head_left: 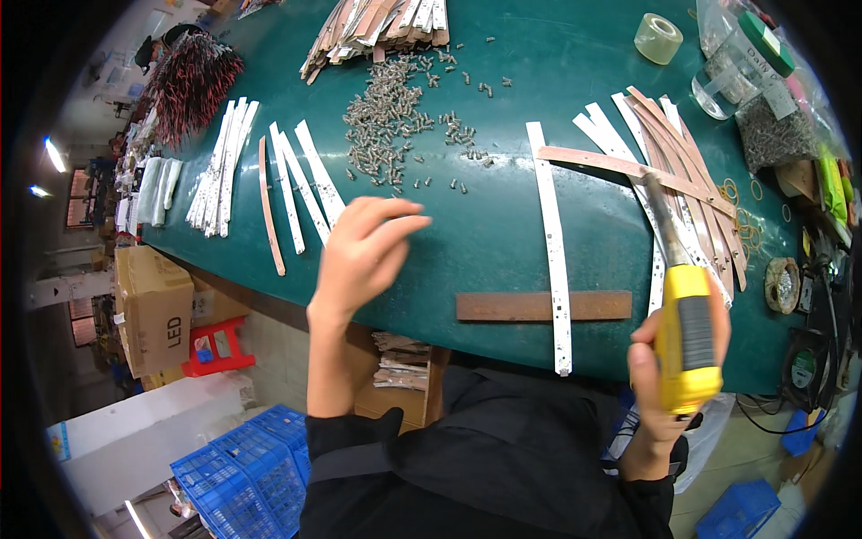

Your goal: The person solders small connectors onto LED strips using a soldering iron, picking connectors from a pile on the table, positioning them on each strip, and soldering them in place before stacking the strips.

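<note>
My right hand (669, 359) is wrapped round a yellow-and-black electric screwdriver (687, 332), whose long shaft points away from me. Its tip lies over a thin brown strip (597, 163), in line with the strips beneath. My left hand (359, 251) is raised over the table, thumb and finger brought together in a pinch. Whatever sits between these fingertips is too small to make out. Beyond them lies a pile of small metal screws (386, 117). Between my hands a white strip (551, 242) with small dark marks rests across a flat rusty-brown bar (503, 306).
White strips (220, 171) lie fanned at the left of the green table (431, 269). More brown and white strips (696, 180) overlap at the right. A strip stack (382, 27), tape roll (658, 39) and clear jar (723, 85) stand farther back. Blue crates (251, 472) sit below left.
</note>
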The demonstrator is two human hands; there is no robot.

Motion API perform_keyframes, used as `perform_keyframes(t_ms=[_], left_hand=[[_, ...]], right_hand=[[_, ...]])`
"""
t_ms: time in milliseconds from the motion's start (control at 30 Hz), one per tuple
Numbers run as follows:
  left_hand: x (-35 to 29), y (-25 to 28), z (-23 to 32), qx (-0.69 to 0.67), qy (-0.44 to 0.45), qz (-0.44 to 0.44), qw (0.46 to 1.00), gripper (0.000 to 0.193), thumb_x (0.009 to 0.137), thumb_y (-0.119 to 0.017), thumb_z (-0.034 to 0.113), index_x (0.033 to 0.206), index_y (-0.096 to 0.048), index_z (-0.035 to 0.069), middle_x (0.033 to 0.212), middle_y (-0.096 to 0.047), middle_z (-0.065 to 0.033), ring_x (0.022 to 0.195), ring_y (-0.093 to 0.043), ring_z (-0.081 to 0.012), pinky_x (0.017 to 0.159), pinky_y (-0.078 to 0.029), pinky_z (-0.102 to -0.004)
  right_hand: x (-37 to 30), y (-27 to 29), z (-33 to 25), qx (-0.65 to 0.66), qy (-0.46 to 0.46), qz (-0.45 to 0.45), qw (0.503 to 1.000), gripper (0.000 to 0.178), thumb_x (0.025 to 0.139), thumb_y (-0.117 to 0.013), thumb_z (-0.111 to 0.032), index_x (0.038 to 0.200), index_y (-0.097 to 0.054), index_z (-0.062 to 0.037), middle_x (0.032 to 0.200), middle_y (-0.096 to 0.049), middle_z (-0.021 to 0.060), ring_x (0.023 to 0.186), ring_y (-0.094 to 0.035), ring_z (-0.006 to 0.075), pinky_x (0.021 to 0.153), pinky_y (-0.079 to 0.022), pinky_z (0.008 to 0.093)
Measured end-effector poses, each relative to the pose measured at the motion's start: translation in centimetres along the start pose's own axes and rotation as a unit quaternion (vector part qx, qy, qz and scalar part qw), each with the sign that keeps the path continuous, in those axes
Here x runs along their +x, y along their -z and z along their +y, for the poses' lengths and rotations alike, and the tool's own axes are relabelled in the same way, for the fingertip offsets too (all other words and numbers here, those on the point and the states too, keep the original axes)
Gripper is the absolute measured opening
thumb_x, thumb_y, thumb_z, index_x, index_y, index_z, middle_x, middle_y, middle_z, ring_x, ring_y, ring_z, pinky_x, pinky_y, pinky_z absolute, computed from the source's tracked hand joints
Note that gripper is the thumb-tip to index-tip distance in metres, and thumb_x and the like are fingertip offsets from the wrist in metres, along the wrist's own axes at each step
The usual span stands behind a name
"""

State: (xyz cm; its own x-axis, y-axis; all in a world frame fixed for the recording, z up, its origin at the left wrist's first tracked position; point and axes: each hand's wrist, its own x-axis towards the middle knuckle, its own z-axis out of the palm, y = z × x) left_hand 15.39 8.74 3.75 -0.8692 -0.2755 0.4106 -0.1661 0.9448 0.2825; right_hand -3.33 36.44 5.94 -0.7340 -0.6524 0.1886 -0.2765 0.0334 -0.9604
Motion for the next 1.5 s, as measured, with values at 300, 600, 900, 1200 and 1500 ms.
perform_keyframes(t_ms=[300,600,900,1200,1500], left_hand=[[12.8,-12.3,2.8,0.021,-0.121,-0.006,0.992,0.022,0.077,-0.064,0.008,0.098,-0.06,0.007,0.093,-0.06,-0.0092,0.088,-0.061,-0.0282,0.073,-0.053,-0.0367],[15.7,-14.2,3.9,-0.083,-0.127,0.053,0.987,0.015,0.08,-0.057,0.007,0.094,-0.063,0.009,0.088,-0.059,-0.0103,0.088,-0.061,-0.0304,0.071,-0.052,-0.0424],[6.0,-3.5,-4.4,0.017,0.128,-0.045,0.991,0.013,0.083,-0.06,0.006,0.095,-0.066,0.004,0.086,-0.062,-0.01,0.081,-0.062,-0.0251,0.073,-0.05,-0.0347],[4.4,-4.5,-5.8,0.072,0.098,-0.016,0.992,0.013,0.083,-0.065,0.007,0.095,-0.066,0.005,0.084,-0.061,-0.0077,0.079,-0.062,-0.0235,0.071,-0.05,-0.0312],[5.1,-6.0,2.1,-0.558,0.281,-0.072,0.777,0.012,0.089,-0.065,0.008,0.097,-0.063,0.0,0.089,-0.062,-0.0024,0.08,-0.057,-0.008,0.073,-0.048,-0.0219]], right_hand=[[-0.7,1.8,-0.4,0.181,0.018,0.041,0.982,0.053,0.08,-0.052,-0.003,0.13,-0.038,0.008,0.091,-0.049,0.0149,0.07,-0.043,0.0115,0.053,-0.038,0.0189],[-1.4,2.6,-0.3,0.184,0.002,0.139,0.973,0.041,0.076,-0.056,-0.006,0.112,-0.044,0.0088,0.088,-0.046,0.0135,0.07,-0.042,0.0123,0.05,-0.036,0.0183],[0.3,0.8,3.1,0.598,-0.182,-0.026,0.78,0.05,0.074,-0.062,-0.016,0.115,-0.042,0.0059,0.092,-0.048,0.012,0.095,-0.049,0.0229,0.107,-0.036,0.0578],[0.7,-4.8,6.1,0.655,-0.184,-0.022,0.732,0.059,0.074,-0.059,-0.013,0.128,-0.039,0.0001,0.104,-0.056,0.0126,0.111,-0.051,0.0251,0.102,-0.028,0.0709],[-0.4,-4.8,6.0,0.667,-0.186,0.001,0.721,0.056,0.073,-0.059,-0.014,0.125,-0.042,-0.002,0.103,-0.056,0.0105,0.111,-0.05,0.0233,0.102,-0.027,0.0734]])
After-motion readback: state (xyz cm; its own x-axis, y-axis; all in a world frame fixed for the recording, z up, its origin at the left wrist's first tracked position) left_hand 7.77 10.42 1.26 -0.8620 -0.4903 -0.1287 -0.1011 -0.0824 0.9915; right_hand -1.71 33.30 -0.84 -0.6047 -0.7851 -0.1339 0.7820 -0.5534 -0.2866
